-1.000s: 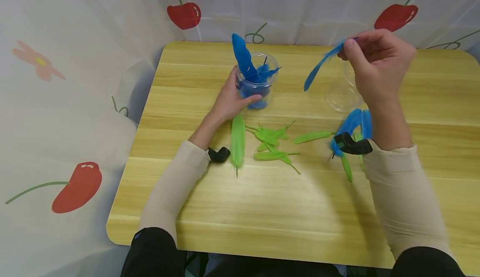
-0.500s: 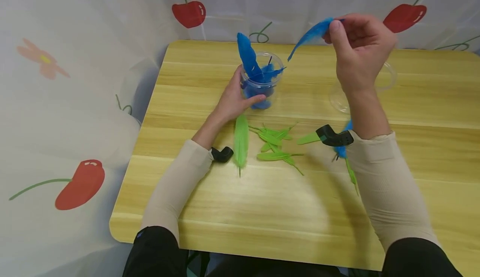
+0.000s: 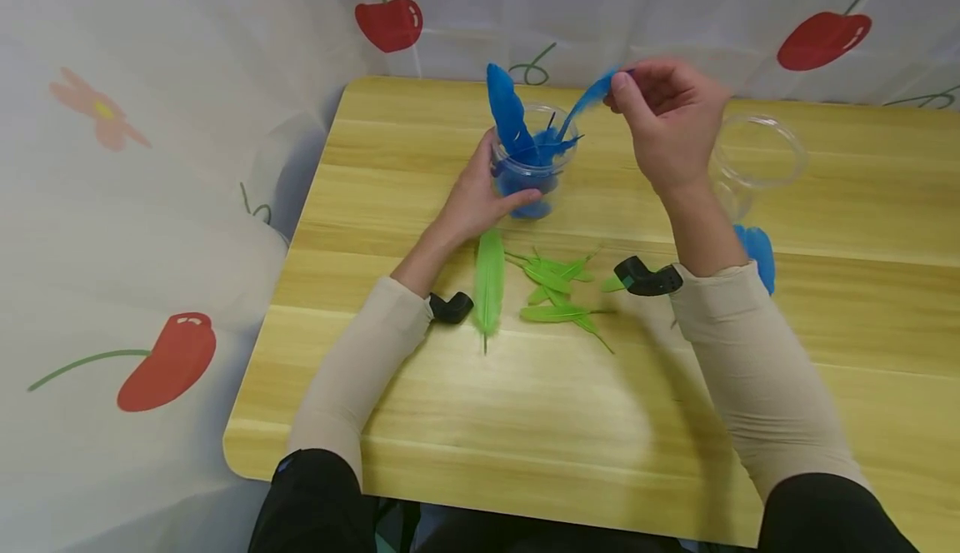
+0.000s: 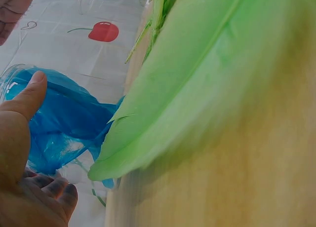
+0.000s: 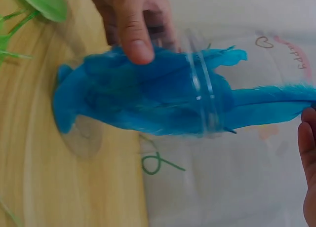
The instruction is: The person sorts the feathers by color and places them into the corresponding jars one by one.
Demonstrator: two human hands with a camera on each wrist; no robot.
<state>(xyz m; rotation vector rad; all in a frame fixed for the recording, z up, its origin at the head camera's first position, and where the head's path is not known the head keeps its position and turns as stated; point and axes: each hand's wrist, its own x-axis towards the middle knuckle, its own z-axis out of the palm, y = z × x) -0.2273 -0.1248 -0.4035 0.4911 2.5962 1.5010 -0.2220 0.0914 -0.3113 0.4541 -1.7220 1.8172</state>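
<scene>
My left hand (image 3: 476,195) grips a clear plastic jar (image 3: 534,171) that stands on the table, with the thumb across its front. Several blue feathers (image 3: 510,112) fill the jar, one rising well above the rim. Between right thumb and fingers, my right hand (image 3: 671,124) pinches a blue feather (image 3: 591,99) by its quill end. The far end of this feather reaches down into the jar's mouth, as the right wrist view also shows with the feather (image 5: 271,96) passing the rim (image 5: 207,89).
One large green feather (image 3: 489,282) lies below the jar, beside a loose pile of green feathers (image 3: 555,278). A second clear container (image 3: 761,153) stands at the right. Near it lie blue feathers (image 3: 759,257), partly behind my right forearm. A cherry-print curtain (image 3: 450,3) borders the table.
My right hand has moved left with the blue feather, then down, bringing the feather's end into the jar. The left hand keeps its grip on the jar, which stays in place.
</scene>
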